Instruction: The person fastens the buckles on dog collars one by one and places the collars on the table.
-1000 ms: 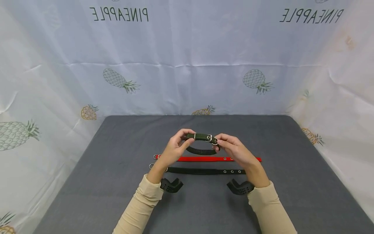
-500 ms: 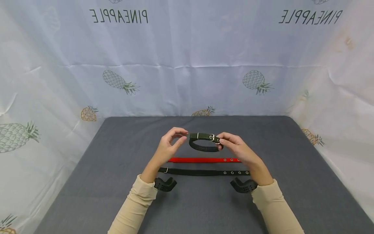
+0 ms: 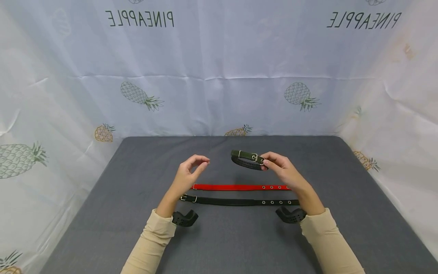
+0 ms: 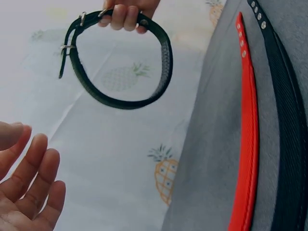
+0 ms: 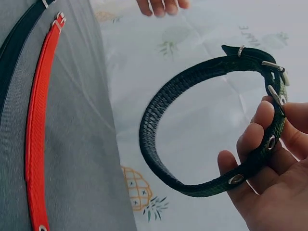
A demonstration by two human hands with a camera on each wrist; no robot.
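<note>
A dark green collar (image 3: pixel 247 155), buckled into a loop, hangs above the table with its metal buckle and D-ring toward the right. My right hand (image 3: pixel 278 165) pinches it beside the buckle; in the right wrist view the fingers (image 5: pixel 257 120) curl round the strap near its eyelets. The collar's loose tail (image 4: pixel 62 65) pokes out past a metal keeper in the left wrist view. My left hand (image 3: pixel 192 171) is apart from the collar, over the table to its left, fingers relaxed and holding nothing.
A red collar (image 3: pixel 232 187) and a black collar (image 3: pixel 226 201) lie straight and unbuckled, side by side on the grey table (image 3: pixel 239 243). A white curtain (image 3: pixel 219 106) with pineapple prints stands behind and at both sides. Black wrist mounts (image 3: pixel 185 219) sit under the forearms.
My left hand has let go of the green collar and drawn away to the left. My right hand has carried the collar a little to the right.
</note>
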